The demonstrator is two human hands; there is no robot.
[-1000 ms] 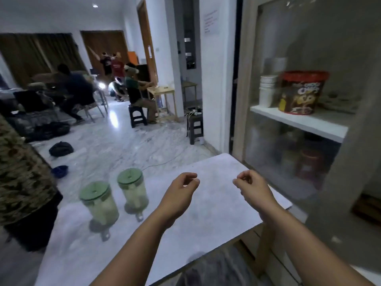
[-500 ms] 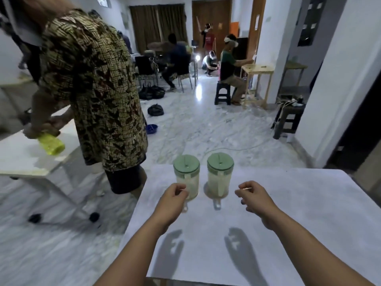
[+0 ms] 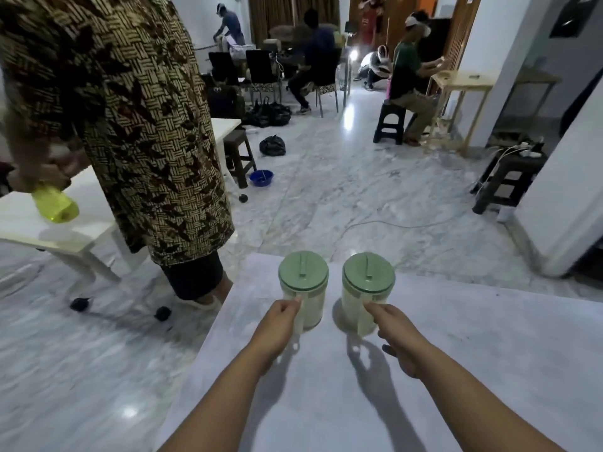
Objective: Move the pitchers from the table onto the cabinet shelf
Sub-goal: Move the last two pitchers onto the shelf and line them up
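Observation:
Two clear pitchers with green lids stand side by side near the far edge of the white table [image 3: 473, 370]. My left hand [image 3: 279, 326] is closed around the handle of the left pitcher [image 3: 305, 288]. My right hand [image 3: 396, 334] grips the handle of the right pitcher [image 3: 367, 290], thumb at the handle's top. Both pitchers rest upright on the tabletop, handles turned toward me. The cabinet and its shelf are out of view.
A person in a patterned shirt [image 3: 137, 125] stands just left of the table, holding a yellow-green bottle [image 3: 55, 207] over another white table [image 3: 65, 236]. A white pillar [image 3: 567, 203] and a dark stool [image 3: 509, 181] are to the right. A cable [image 3: 391, 225] crosses the marble floor.
My view has turned left, from the cabinet to the pitchers. Both hands have reached forward from hovering over the table and closed on the pitcher handles.

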